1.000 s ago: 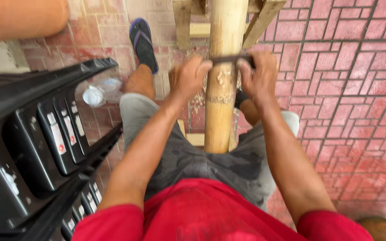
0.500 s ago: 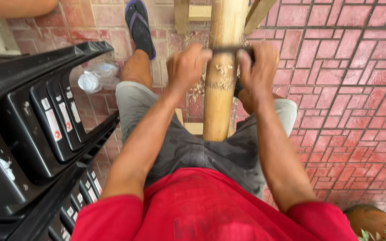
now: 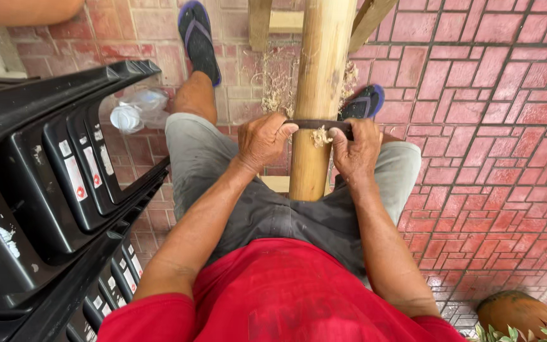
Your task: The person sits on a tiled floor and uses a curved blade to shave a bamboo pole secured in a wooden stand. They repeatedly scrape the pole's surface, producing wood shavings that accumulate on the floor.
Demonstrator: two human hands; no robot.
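Between the knees, a bamboo pole [image 3: 318, 95] ran away from the person. The left hand [image 3: 262, 140] and right hand [image 3: 354, 151] each gripped one end of a dark scraper blade [image 3: 316, 125] laid across it, shavings [image 3: 319, 136] curling there. A snag could probably jerk the blade into the fingers.

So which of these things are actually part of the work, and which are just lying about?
In use:
- left hand and right hand, gripping the two ends of a dark flat metal blade
- tall pale bamboo pole, with the blade laid across it
- curly pale shavings

Lying about:
- stacked black plastic chairs
- crumpled clear plastic bag
- brown clay pot
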